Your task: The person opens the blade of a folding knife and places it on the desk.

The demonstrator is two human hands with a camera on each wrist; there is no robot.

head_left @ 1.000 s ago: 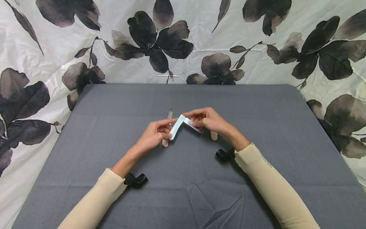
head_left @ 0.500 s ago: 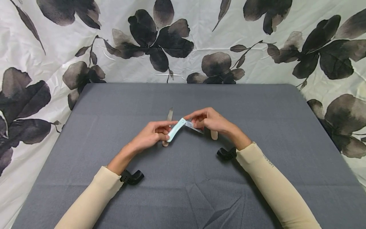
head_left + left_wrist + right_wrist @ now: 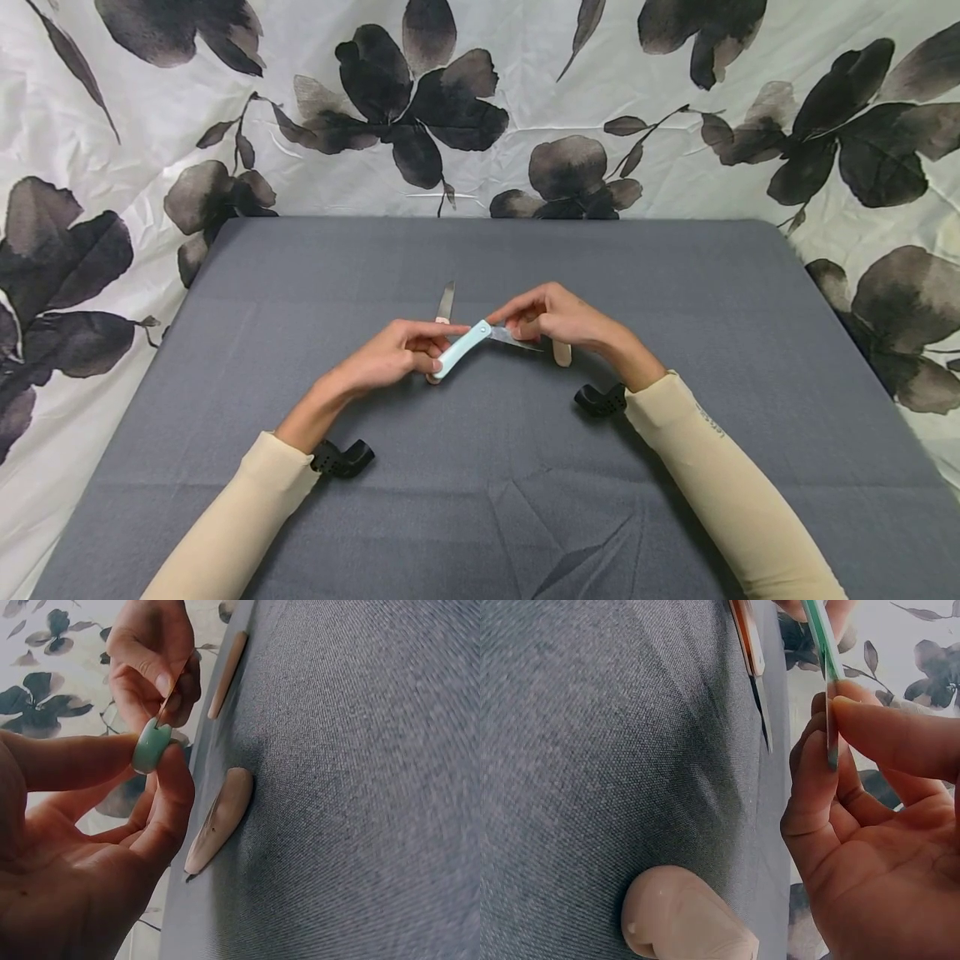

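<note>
A folding knife with a mint green handle is held partly unfolded over the table, its blade angled to the right. My left hand pinches the handle between thumb and fingers, as the left wrist view shows. With thumb and fingers, my right hand pinches the blade, whose tip sticks out past the fingers in the right wrist view. Behind my left hand lies a second knife, open, its pale handle mostly hidden in the head view. A pale handle lies under my right hand.
Grey cloth covers the table, with creases near the front. White fabric with dark flowers hangs behind the far edge. Black wrist cameras sit below both wrists.
The angle between blade and handle has widened. The handle has swung down and left with my left hand, and the hinge has come nearer. My right hand has moved slightly right.
</note>
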